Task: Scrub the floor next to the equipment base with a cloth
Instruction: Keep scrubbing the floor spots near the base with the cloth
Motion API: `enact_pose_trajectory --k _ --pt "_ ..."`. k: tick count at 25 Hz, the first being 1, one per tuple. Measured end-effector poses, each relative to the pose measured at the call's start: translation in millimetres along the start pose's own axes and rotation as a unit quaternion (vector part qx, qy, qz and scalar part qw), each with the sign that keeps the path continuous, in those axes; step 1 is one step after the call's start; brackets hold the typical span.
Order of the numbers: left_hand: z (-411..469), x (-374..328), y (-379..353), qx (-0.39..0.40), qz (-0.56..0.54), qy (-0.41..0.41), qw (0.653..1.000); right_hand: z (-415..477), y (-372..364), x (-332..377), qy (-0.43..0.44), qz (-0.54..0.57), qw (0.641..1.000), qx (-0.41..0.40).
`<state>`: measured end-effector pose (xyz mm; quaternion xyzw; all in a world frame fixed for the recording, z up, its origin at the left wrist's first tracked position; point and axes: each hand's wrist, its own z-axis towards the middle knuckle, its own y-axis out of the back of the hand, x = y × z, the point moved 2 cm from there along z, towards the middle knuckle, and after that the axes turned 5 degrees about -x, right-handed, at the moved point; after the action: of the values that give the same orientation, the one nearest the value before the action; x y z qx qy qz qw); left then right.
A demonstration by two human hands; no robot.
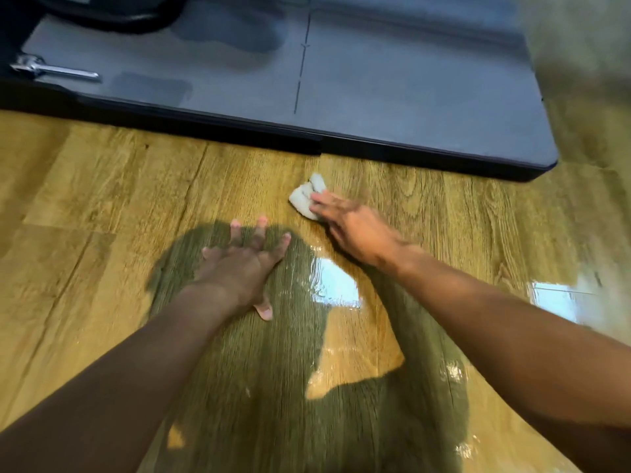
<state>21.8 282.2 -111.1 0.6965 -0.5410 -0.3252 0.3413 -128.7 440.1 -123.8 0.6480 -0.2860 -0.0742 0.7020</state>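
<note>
A small white cloth (305, 196) lies bunched on the wood-grain floor (102, 186), a short way in front of the dark grey equipment base (409, 97). My right hand (351, 227) lies over the cloth's near side with straight fingers pressing it down; the hand is blurred. My left hand (244, 264) rests flat on the floor with its fingers spread, to the left of the cloth and nearer to me. The base's black front edge (375, 148) runs across the view just beyond the cloth.
A chrome lever (54, 70) sits on the base at the far left beside a black curved part (112, 15). Wet, shiny patches (336, 285) reflect light on the floor between my arms and at the right (563, 298). My shadow covers the near floor.
</note>
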Motion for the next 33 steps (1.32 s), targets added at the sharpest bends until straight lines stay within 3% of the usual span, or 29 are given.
enact_pose_trajectory --k 4,6,10,12,15,17,18,23,25,27,29,31,33 --pt "-2.1 0.4 0.2 -0.001 0.0 -0.005 1.0 51.1 24.6 -15.7 -0.107 -0.024 0.994 -0.018" --pt "-6.8 5.7 1.3 -0.015 0.01 -0.012 1.0 33.2 13.8 7.3 -0.115 0.004 0.993 -0.026" --pt "-24.2 36.9 -10.6 -0.021 0.03 0.025 0.999 -70.3 -9.6 65.4 0.107 0.032 0.993 -0.027" --pt "-28.3 41.2 -9.5 -0.006 0.022 0.041 0.999 -66.8 -8.1 56.3 0.138 0.02 0.99 -0.01" --pt "-30.2 36.8 -3.6 0.006 0.027 0.038 0.999 -30.0 -4.7 43.2 -0.016 0.02 1.0 0.013" --pt "-32.7 37.1 -1.8 0.005 0.027 0.038 0.999 -37.7 -12.2 52.7 -0.068 0.02 0.997 0.001" --pt "-33.6 37.2 -0.8 0.005 0.027 0.039 0.999 -53.5 -16.2 64.5 -0.052 0.014 0.999 0.001" --pt "-36.0 32.1 2.6 0.01 0.029 0.037 0.999 -132.1 -28.3 110.7 0.204 -0.006 0.978 0.046" --pt "-36.8 31.7 2.3 0.009 0.026 0.033 0.999 -104.5 -18.6 102.0 0.134 -0.001 0.99 0.054" --pt "-37.8 32.5 2.6 0.013 0.015 0.038 0.999 -79.8 -14.9 92.0 0.05 0.016 0.999 0.006" --pt "-38.0 32.3 4.3 0.018 0.01 0.042 0.999 -85.4 -20.6 99.4 0.024 0.004 1.0 -0.009" --pt "-37.8 31.0 5.1 0.017 0.011 0.036 0.999 -124.0 -30.3 117.7 0.09 0.0 0.996 -0.024" --pt "-38.2 31.0 5.0 0.014 0.015 0.03 0.999 -165.4 -32.9 138.2 0.216 0.005 0.976 0.003"
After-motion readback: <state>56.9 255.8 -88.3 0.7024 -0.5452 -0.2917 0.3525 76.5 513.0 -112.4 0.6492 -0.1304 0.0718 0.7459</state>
